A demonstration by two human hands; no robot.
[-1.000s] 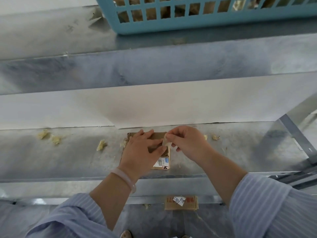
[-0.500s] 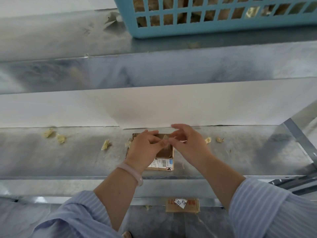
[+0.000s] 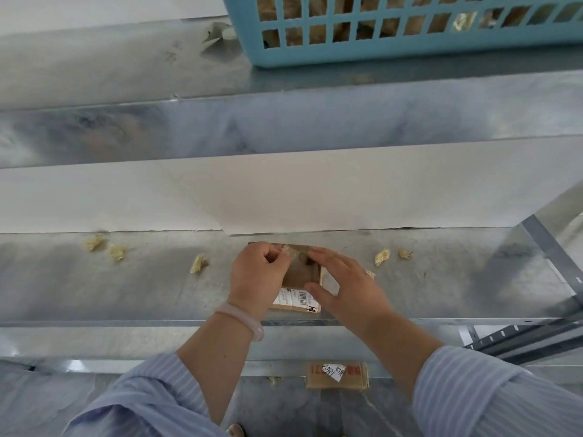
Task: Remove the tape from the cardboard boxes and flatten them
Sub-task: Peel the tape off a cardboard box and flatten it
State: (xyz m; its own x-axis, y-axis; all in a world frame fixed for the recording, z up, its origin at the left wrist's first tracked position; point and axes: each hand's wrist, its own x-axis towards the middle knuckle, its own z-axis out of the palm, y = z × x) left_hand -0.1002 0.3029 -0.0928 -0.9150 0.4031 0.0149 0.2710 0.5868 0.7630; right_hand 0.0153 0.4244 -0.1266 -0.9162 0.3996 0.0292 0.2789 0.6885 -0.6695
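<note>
On the small cardboard box [image 3: 301, 272] I see one white label [image 3: 293, 298] with a barcode. Its printed lines are too small for me to read. A second cardboard piece [image 3: 356, 378] lies lower than this box, toward me. It carries red print starting with "12" and one white paper slip [image 3: 332, 372] with handwritten digits, which I read as "5391", though not surely.

The box lies on the metal shelf [image 3: 126, 288], near its front edge. I count two cardboard pieces and one blue plastic basket [image 3: 378, 55], which is far behind the box on an upper level. There are also crumpled tape scraps [image 3: 198, 263]: three left of the box and two right of it. A possible sixth one is half hidden at the right hand.

My left hand [image 3: 257, 279] is over the left part of the box, with curled fingers. Thumb and forefinger pinch a clear tape strip [image 3: 291, 253] at the far edge of the box. One pale bracelet [image 3: 241, 320] is on this wrist.

My right hand [image 3: 350, 288] lies with straight, spread fingers on the right side of the box and grips nothing.

Half a second ago the right fingertips met the left ones at the tape. Now this hand has opened and lies flat, and only the left hand has the strip.
</note>
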